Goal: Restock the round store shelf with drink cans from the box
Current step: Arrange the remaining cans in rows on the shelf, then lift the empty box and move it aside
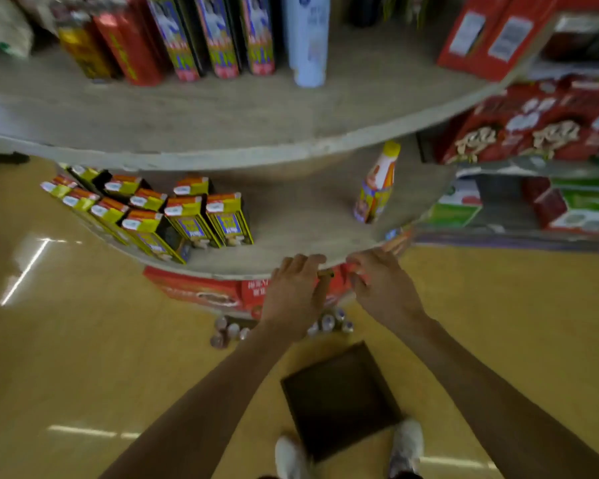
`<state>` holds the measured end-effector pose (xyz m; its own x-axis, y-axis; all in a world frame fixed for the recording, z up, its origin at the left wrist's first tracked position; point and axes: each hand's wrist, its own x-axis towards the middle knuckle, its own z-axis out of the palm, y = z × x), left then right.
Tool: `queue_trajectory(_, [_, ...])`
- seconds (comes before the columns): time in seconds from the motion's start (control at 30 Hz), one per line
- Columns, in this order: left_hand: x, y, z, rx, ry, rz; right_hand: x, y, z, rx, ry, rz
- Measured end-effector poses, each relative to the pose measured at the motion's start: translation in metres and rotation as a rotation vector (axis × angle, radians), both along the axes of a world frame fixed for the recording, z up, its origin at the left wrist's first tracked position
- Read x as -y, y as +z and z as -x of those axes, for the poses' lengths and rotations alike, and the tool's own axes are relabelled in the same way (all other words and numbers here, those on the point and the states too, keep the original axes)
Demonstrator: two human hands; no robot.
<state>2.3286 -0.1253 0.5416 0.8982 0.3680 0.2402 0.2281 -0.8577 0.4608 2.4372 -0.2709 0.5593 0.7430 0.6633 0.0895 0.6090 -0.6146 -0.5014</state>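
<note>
Left hand (293, 292) and right hand (381, 288) side by side, close but with a gap between, both up against the front rim of the lower tier (308, 209) of the round shelf (360, 140). Fingers of each curled inward over something red and brown at that rim; too blurred to tell what it is, or whether truly clamped on it.

Directly below the lower tier's front rim, down on the floor (83, 340): drink cans (327, 321) in a loose cluster, partly hidden behind the left wrist. Upright, long axis vertical, silvery tops pointing up toward the camera. Nearer the person than that rim, also on the floor: dark square box (339, 399), lying flat, one corner turned toward the tier, between two white shoes (407, 444).

On the lower tier, left part: yellow-and-red cartons (187, 216) packed in rows along the curve. On its right part: a single yellow-capped bottle (377, 184), well apart from the cartons. Under the tier: red cases (201, 292) down by the floor. Above the tier: upper tier (222, 115) carrying tall boxes (218, 36) and a white bottle (308, 39), all set back from its rim
</note>
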Motion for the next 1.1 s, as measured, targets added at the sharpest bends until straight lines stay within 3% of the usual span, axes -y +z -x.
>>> queue_trajectory(0.17, [0.041, -0.091, 0.034, -0.372, -0.077, 0.014, 0.064, -0.098, 0.041, -0.257, -0.017, 0.284])
queue_trajectory(0.37, [0.084, -0.206, 0.036, -0.705, -0.147, 0.043, 0.12, -0.221, 0.068, -0.494, -0.035, 0.405])
queue_trajectory(0.6, [0.103, -0.329, 0.021, -0.836, -0.196, -0.02, 0.148, -0.342, 0.078, -0.581, -0.046, 0.494])
queue_trajectory(0.87, [0.09, -0.473, 0.015, -0.879, -0.395, -0.202, 0.166, -0.471, 0.111, -0.648, -0.121, 0.579])
queue_trajectory(1.1, [0.065, -0.564, 0.003, -0.951, -0.513, -0.375, 0.156, -0.549, 0.14, -0.652, 0.137, 0.694])
